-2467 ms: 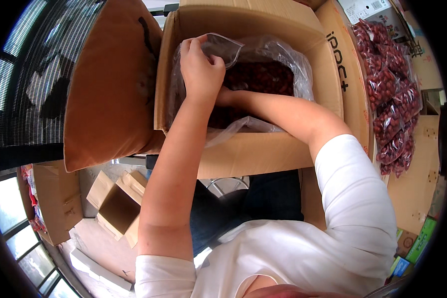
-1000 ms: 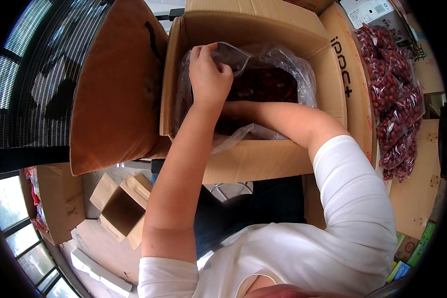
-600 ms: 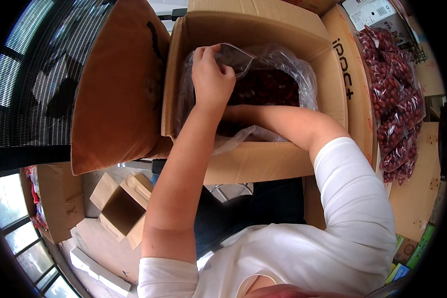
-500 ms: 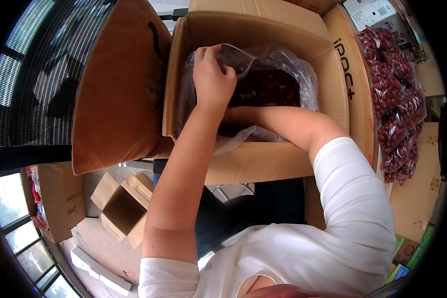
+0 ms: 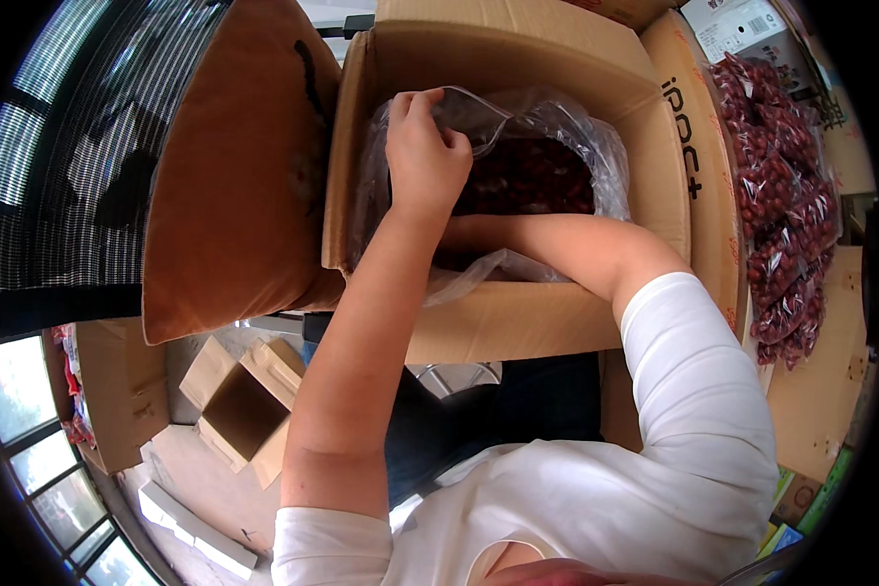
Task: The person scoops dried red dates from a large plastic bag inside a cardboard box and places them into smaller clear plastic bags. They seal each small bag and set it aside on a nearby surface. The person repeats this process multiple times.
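pale floor (image 5: 215, 479) and windows (image 5: 54, 459) fill the lower left of the scene; a brown cushion (image 5: 234, 186) stands beside an open cardboard box (image 5: 513, 322), and a smaller open carton (image 5: 247, 405) lies on the floor. the box, in front of the person, is lined with crinkled clear plastic (image 5: 607, 161), and within this lining lies loose dark red fruit (image 5: 549, 178). left hand (image 5: 430, 146): thumb and fingers drawn narrow, pinching an edge of clear film (image 5: 479, 109) above the fruit; whether the film is a separate bag or part of the lining cannot be told. right hand (image 5: 462, 230): lowered into the box, mostly hidden behind the left wrist, so its spread and any contents cannot be told. state of progress: several clear bags of red fruit (image 5: 781, 205) lie piled to the right, upon cardboard, and may be judged a finished portion, though their seals are not discernible. loose fruit in the box appears to be the portion left; its depth is not shown.
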`<state>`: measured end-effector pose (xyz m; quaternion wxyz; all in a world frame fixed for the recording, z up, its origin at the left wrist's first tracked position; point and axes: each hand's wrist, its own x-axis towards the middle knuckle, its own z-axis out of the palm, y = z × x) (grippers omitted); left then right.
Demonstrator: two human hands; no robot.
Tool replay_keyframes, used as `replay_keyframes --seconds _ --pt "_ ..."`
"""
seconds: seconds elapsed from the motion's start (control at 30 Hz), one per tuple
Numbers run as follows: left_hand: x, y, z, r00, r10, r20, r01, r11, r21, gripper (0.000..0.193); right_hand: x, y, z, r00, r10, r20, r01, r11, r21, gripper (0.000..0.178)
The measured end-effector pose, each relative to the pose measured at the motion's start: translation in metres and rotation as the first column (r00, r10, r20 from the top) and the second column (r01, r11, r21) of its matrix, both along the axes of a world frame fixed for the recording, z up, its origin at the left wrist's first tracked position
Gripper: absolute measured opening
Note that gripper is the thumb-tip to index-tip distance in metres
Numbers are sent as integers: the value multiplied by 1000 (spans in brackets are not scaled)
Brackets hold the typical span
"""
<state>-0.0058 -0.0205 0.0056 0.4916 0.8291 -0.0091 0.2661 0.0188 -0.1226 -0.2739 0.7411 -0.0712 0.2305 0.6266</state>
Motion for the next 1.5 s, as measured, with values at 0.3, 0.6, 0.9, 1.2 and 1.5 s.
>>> replay_keyframes --seconds 0.3,0.6,0.9,1.2,1.5 --pt "-4 4 5 999 -7 -44 6 1000 -19 35 -1 7 -25 993 -46 -108 40 998 -52 44" --pt "-1 1 -2 998 -65 6 64 998 23 36 -3 -3 -4 971 132 199 -135 991 1 43" --pt "-1 3 -9 984 -174 -49 178 981 82 40 -35 19 163 -233 377 896 -112 905 -410 40" --pt "-1 4 -16 978 -174 -114 189 973 134 40 -20 -69 233 170 757 631 -26 643 -765 25" --pt "-2 9 -20 964 -186 -192 216 965 148 46 18 -78 371 288 685 669 171 650 -740 12"
